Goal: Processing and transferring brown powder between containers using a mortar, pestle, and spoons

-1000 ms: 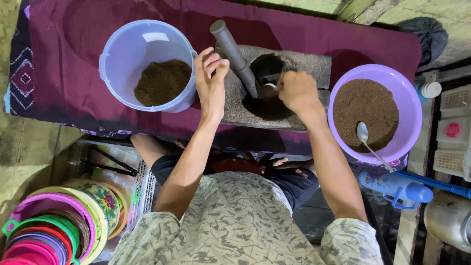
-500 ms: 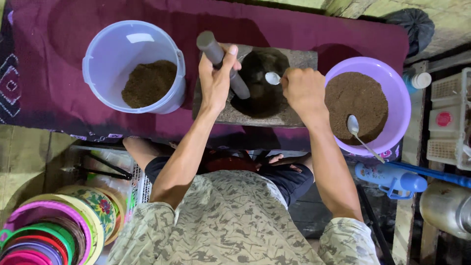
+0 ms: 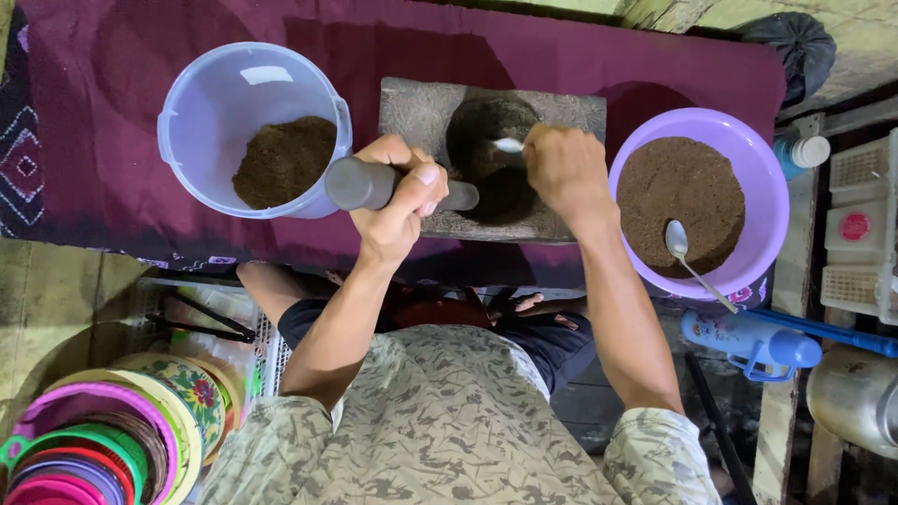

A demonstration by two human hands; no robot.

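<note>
A: What stands at the far left?
B: A translucent pale-blue bucket (image 3: pixel 251 131) on a maroon cloth (image 3: pixel 112 140), part-filled with a mound of brown powder (image 3: pixel 283 159).

A: And the left hand?
B: The left hand (image 3: pixel 400 198) is wrapped tight around a dark grey cylindrical pestle (image 3: pixel 369 184), fingers closed over the shaft. The pestle lies nearly level, its blunt end toward the bucket, its far end reaching the mortar's hollow.

A: Describe the mortar.
B: A rough rectangular grey stone mortar (image 3: pixel 421 108) at the centre of the cloth, with a round dark bowl (image 3: pixel 491 159) sunk into it.

A: The right hand?
B: The right hand (image 3: pixel 564 168) rests on the mortar's right edge, fingers pinched on a small metal spoon (image 3: pixel 508 145) whose bowl sits over the hollow.

A: Farther right?
B: A purple basin (image 3: pixel 762 187) of flattened brown powder, with a second spoon (image 3: pixel 689 260) leaning on its rim.
</note>
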